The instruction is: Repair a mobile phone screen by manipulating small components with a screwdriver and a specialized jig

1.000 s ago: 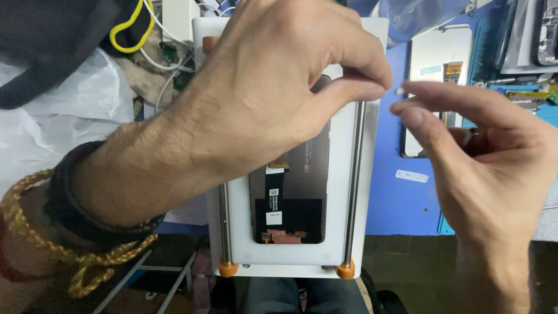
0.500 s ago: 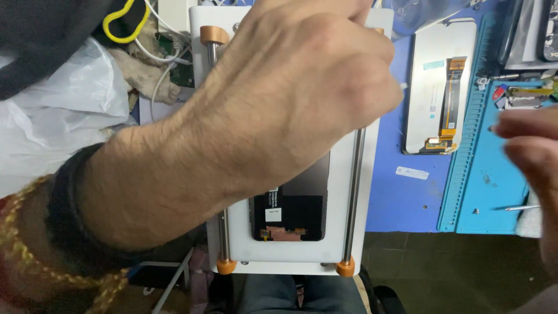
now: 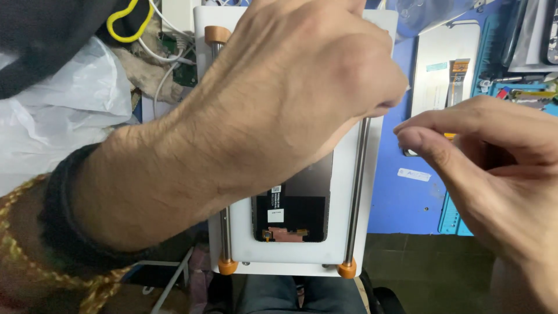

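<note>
left hand (image 3: 302, 93): centre frame, fingers curled shut over the top of the panel (image 3: 296, 203); what it pinches, if anything, is hidden.
right hand (image 3: 488, 168): right of frame, thumb and forefinger tips together in a pinch, apart from the jig; cannot tell if anything is between them.
panel: dark, lying flat on the white jig (image 3: 372, 192) between two rods (image 3: 356, 197), lower centre.
around: second screen (image 3: 442, 81) on the blue mat (image 3: 401, 203), upper right; plastic bag (image 3: 64, 116) at left.
risk: left forearm blocks the view of the panel; a blind pull could crack the glass or tear the flex.
change: half a second ago the right hand sat at the frame's right edge; now it is in near the left fist.
</note>
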